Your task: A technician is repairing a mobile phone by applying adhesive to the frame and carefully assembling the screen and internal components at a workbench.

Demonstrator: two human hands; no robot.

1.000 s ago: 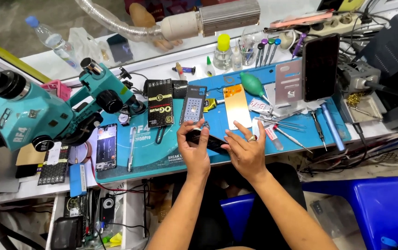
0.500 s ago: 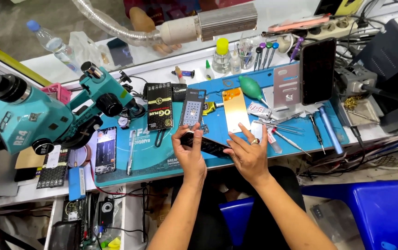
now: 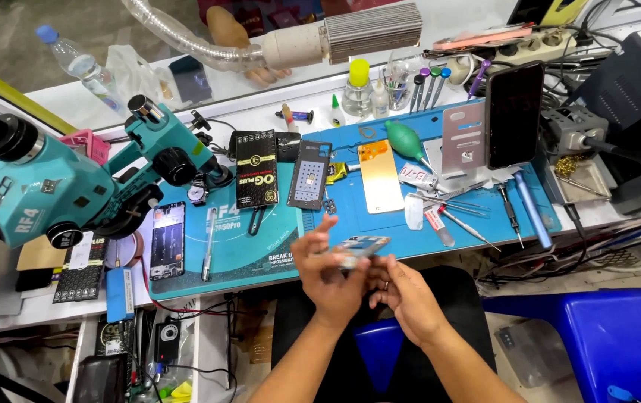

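Got the phone [image 3: 361, 248] pinched in both hands, left hand [image 3: 329, 277] gripping one end, right hand [image 3: 408, 298] curled under the other, held just off the near edge of the blue mat [image 3: 350, 224], probably so I can see it better. Screwdrivers [image 3: 454, 216] and microscope [image 3: 59, 186] sit on the table [image 3: 261, 116].

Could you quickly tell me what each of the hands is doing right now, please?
Left hand: closed on the near end of the phone frame, holding it above the mat edge.
Right hand: fingers touching the same phone frame from below.
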